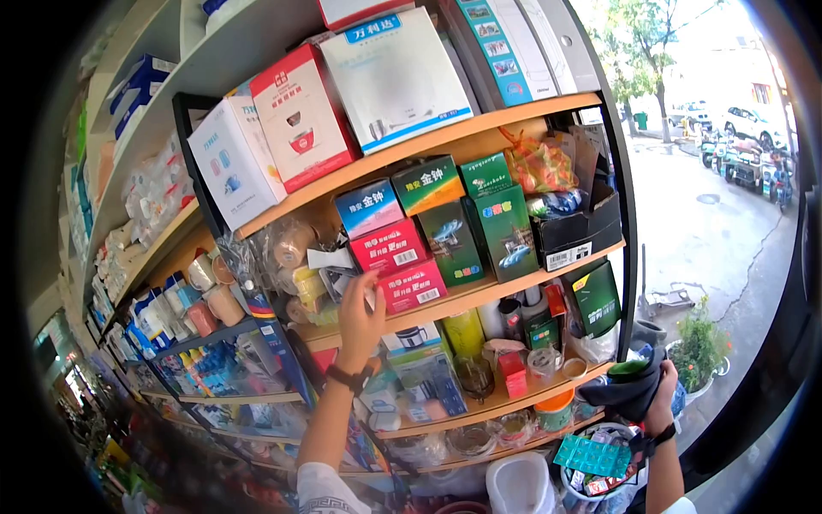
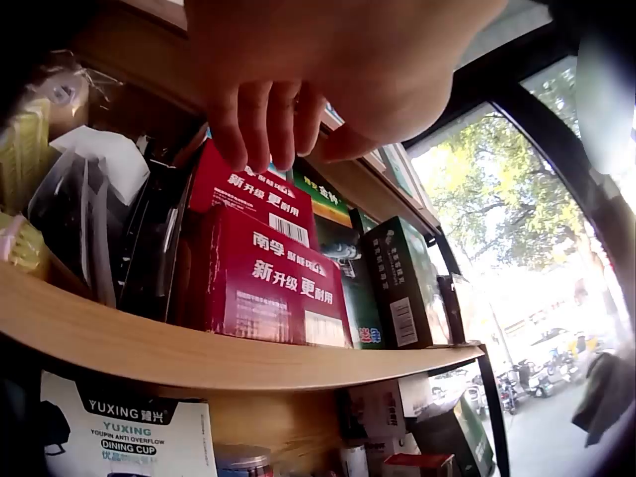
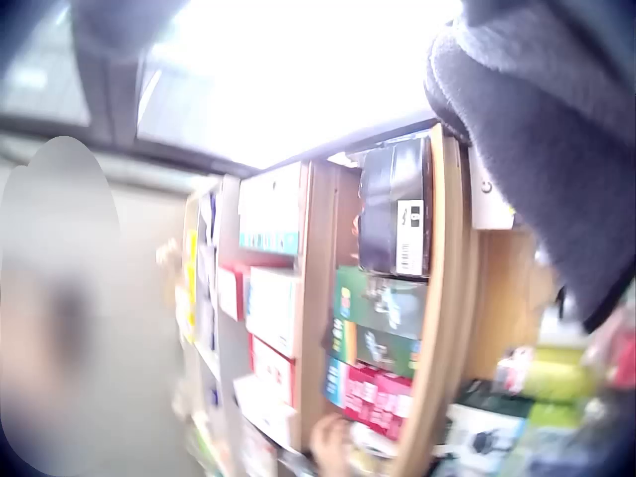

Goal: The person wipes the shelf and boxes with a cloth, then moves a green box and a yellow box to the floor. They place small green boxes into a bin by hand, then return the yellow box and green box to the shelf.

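Observation:
My left hand (image 1: 362, 315) is raised at the middle shelf, beside two stacked red boxes (image 1: 413, 287) with white print. In the left wrist view the hand (image 2: 333, 79) hangs above the front red box (image 2: 273, 283), fingers relaxed and bent a little, holding nothing. A blue-and-pink box (image 1: 368, 208) lies on top of the red stack. At the right, my right hand (image 1: 664, 398) grips a dark grey cloth (image 1: 629, 385) with something green on it. The cloth (image 3: 547, 149) fills the upper right of the right wrist view; the right hand's fingers are hidden there.
Green boxes (image 1: 509, 231) and a black open carton (image 1: 578, 230) stand right of the red ones. Plastic-wrapped goods (image 1: 295, 248) lie to their left. Large appliance boxes (image 1: 396, 81) fill the shelf above. Below are jars, cups and a basket (image 1: 599, 493). A street lies beyond the rack's right post.

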Available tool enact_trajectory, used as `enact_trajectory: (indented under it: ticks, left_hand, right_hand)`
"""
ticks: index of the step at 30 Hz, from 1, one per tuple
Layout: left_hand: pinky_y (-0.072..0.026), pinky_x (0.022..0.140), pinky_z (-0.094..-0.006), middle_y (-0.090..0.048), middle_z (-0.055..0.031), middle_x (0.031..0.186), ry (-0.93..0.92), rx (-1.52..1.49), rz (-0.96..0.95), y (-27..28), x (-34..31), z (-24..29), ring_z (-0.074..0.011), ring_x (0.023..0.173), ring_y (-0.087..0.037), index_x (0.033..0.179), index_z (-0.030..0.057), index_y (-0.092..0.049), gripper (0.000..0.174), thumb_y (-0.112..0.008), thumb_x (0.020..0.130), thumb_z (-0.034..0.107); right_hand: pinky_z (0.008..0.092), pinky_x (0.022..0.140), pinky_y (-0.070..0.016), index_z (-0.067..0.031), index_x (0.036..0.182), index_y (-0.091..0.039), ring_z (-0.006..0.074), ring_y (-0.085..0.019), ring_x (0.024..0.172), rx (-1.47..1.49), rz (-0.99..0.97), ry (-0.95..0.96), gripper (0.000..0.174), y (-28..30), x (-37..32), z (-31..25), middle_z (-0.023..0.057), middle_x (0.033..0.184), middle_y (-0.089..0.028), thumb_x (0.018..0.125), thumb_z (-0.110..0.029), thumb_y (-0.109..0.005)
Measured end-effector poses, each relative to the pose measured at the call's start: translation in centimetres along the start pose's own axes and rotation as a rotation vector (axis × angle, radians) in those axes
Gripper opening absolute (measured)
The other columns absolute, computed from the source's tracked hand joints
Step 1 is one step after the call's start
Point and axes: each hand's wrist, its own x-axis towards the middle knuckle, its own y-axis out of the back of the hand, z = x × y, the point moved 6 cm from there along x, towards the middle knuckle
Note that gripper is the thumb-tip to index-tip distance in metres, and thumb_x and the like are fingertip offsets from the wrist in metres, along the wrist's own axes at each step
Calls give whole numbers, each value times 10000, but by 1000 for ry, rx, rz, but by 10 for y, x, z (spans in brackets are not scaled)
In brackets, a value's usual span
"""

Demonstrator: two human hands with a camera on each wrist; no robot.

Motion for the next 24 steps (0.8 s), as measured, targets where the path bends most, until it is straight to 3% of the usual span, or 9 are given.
enact_trajectory:
  ticks: [1, 5, 7, 8, 13, 16, 19, 23, 24]
  left_hand:
    - [-523, 902, -398, -673, -157, 1074, -117, 51, 94, 3, 6, 7, -339, 1007, -654, 1217, 21, -640, 266, -649, 958, 82]
    - [-505, 946, -429, -654, -170, 1107, -115, 38, 164, -20, 2, -4, -365, 1073, -628, 1181, 14, -642, 252, -638, 931, 43]
    - [-488, 978, -447, -646, -168, 1133, -207, 60, 148, -35, -11, -14, -377, 1099, -615, 1149, 21, -654, 243, -660, 907, 41]
    - [-506, 954, -463, -641, -150, 1160, -308, 114, 135, -41, -18, -14, -372, 1090, -620, 1117, 37, -668, 239, -688, 879, 41]
    - [-538, 919, -471, -643, -127, 1178, -490, 170, 109, -75, -57, -6, -350, 1090, -633, 1109, 67, -688, 269, -708, 843, 26]
    - [-544, 904, -447, -645, -131, 1172, -459, 62, 3, -93, -60, -8, -352, 1074, -641, 1134, 55, -689, 292, -705, 844, 38]
    - [-562, 841, -432, -656, -106, 1139, -480, 79, -61, -92, -58, 1, -322, 996, -660, 1153, 67, -694, 325, -712, 830, 37]
    - [-554, 816, -416, -650, -79, 1067, -462, 7, -199, -90, -44, 6, -300, 954, -646, 1222, 88, -704, 368, -750, 858, 93]
    - [-554, 816, -416, -650, -79, 1067, -473, 12, -190, -86, -39, 8, -300, 954, -646, 1222, 88, -704, 368, -750, 858, 93]
  right_hand:
    - [350, 755, -560, -100, 911, -647, 182, -661, 760, -66, 76, -13, 294, -1, 8, -2, 42, 889, -705, 1023, -277, -440]
    - [326, 710, -555, -96, 917, -661, 170, -658, 730, -138, 57, 31, 333, -30, 0, -15, 41, 833, -694, 1061, -288, -429]
    - [325, 743, -554, -94, 931, -655, 149, -658, 779, -55, 50, -40, 328, -14, 14, -2, 48, 895, -702, 1063, -316, -454]
    - [365, 872, -573, -55, 1145, -650, 213, -704, 939, -29, -44, -85, 370, -18, 8, -2, 83, 1061, -723, 1099, -327, -404]
    - [382, 950, -568, 5, 1245, -628, 233, -709, 1025, -23, -72, 26, 378, -17, 23, -8, 123, 1169, -717, 1118, -250, -379]
    - [437, 1012, -563, 24, 1331, -594, 307, -701, 1109, 91, -114, 3, 487, -78, -7, -25, 175, 1260, -696, 1124, -371, -397]
    - [442, 1005, -568, 21, 1343, -591, 314, -704, 1098, 150, -197, 8, 525, -155, -44, -57, 171, 1269, -695, 1122, -412, -391]
    - [408, 953, -580, 13, 1343, -596, 260, -712, 1056, -134, -276, 325, 578, -182, -29, -109, 144, 1266, -698, 1120, -474, -379]
    - [362, 958, -553, 24, 1388, -577, 220, -688, 1089, -649, -58, 575, 590, -198, -34, -131, 106, 1244, -707, 1124, -464, -378]
